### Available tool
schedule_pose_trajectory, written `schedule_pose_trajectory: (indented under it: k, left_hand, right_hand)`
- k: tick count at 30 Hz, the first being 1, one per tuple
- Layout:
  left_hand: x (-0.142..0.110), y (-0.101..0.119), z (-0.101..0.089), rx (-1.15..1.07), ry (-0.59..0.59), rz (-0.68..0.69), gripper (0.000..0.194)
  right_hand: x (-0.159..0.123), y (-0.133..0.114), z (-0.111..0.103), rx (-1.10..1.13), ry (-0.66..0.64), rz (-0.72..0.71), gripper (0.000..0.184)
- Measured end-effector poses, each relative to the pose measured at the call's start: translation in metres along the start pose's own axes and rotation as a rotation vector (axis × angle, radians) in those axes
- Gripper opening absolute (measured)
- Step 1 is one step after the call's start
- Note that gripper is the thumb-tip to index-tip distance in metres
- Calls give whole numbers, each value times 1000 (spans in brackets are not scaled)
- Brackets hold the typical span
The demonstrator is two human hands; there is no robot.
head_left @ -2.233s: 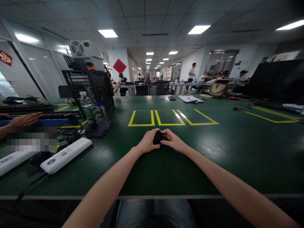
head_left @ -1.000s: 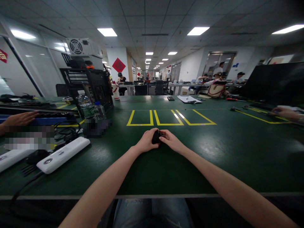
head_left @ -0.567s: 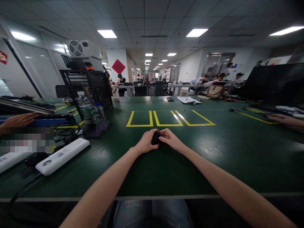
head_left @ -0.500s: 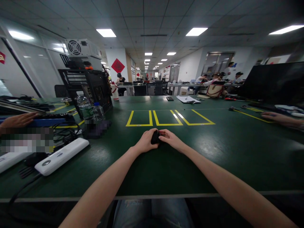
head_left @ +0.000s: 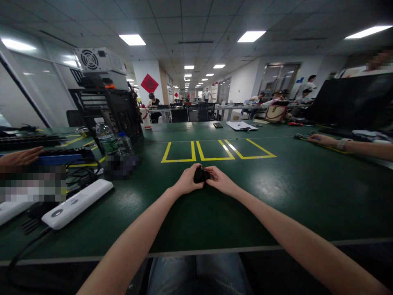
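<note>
My left hand (head_left: 186, 181) is closed round a small black object (head_left: 199, 175), thumb below and fingers above. Too dark and small to identify, the object is held just over the green table (head_left: 196, 229), before the yellow taped outlines. My right hand (head_left: 223, 181) pinches the object's right side, where a dark piece (head_left: 207, 174) shows between its fingertips and thumb. Whether this piece is separate or joined to the black object, I cannot tell. Both forearms reach in from the near table edge.
Yellow tape outlines (head_left: 178, 160) lie ahead. On the left are a white power strip (head_left: 80, 203), cables, bottles (head_left: 107, 139) and an open computer case (head_left: 119, 114). Another person's hand (head_left: 23, 157) is at the left, another's hand (head_left: 322, 140) at the right. A clipboard (head_left: 241, 125) lies farther back.
My right hand's fingers have shifted slightly, and more of the dark piece now shows between my hands. The right-hand co-worker's arm has reached farther in. The view has tilted slightly.
</note>
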State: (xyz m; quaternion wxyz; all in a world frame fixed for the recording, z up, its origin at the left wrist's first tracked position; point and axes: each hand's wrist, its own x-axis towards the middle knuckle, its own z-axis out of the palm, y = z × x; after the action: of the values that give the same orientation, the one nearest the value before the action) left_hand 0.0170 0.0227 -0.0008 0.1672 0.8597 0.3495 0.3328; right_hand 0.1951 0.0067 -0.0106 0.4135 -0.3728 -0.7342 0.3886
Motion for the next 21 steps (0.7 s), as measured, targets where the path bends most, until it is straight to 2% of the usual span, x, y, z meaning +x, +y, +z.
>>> schedule_pose_trajectory:
  k: [4,7,12,16,21]
  left_hand:
    - [9,-11,2,-100,-70,-128,58]
    - [15,-17,1,-147,-137,-222,56]
    - [17,-18,-1,-179,-155,-262,57]
    - [16,-14,-1,-176,-139,-272,60]
    - [8,-3,-8,-171,-175,-260,61]
  right_hand:
    - [-3,7,-8,-213,108,49,55]
    - [-7,8,-12,-352,125,97,59]
    - [-10,7,-14,-396,61,68,39]
    - [-10,4,-18,-431,14,67,47]
    - [-2,-20,-15,-625,-84,91,41]
